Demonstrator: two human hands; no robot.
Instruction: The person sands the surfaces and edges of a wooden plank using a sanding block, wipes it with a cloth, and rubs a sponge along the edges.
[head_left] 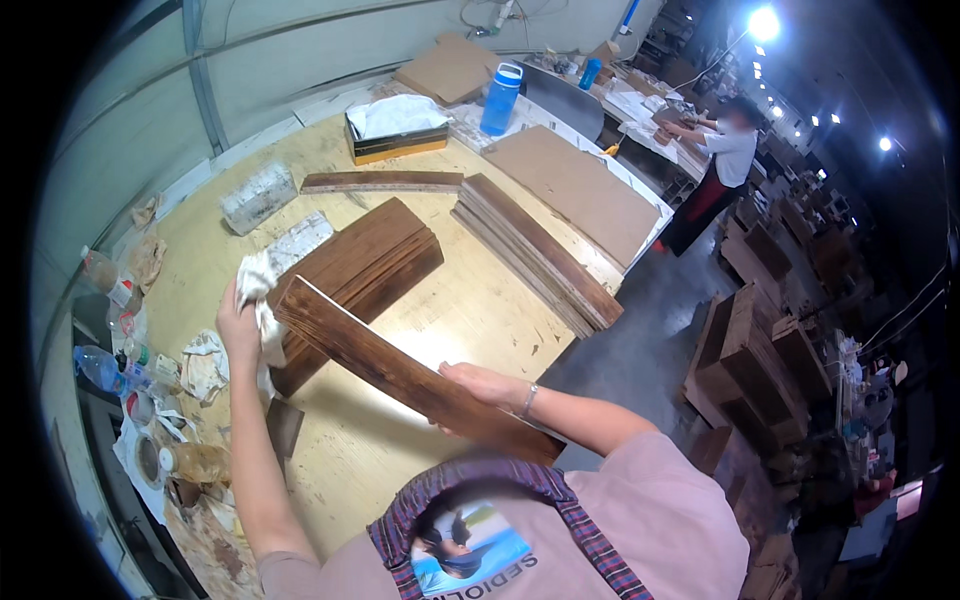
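Observation:
My right hand grips a long dark-stained wooden plank near its lower end and holds it tilted above the plywood table. My left hand presses a crumpled white rag against the plank's upper left end. Just behind the plank lies a stack of dark stained boards flat on the table.
A second pile of long dark planks lies to the right, cardboard sheets beyond it. A blue bottle, a tissue box, wrapped bundles and jars at the left edge stand around. Another person works at the far bench.

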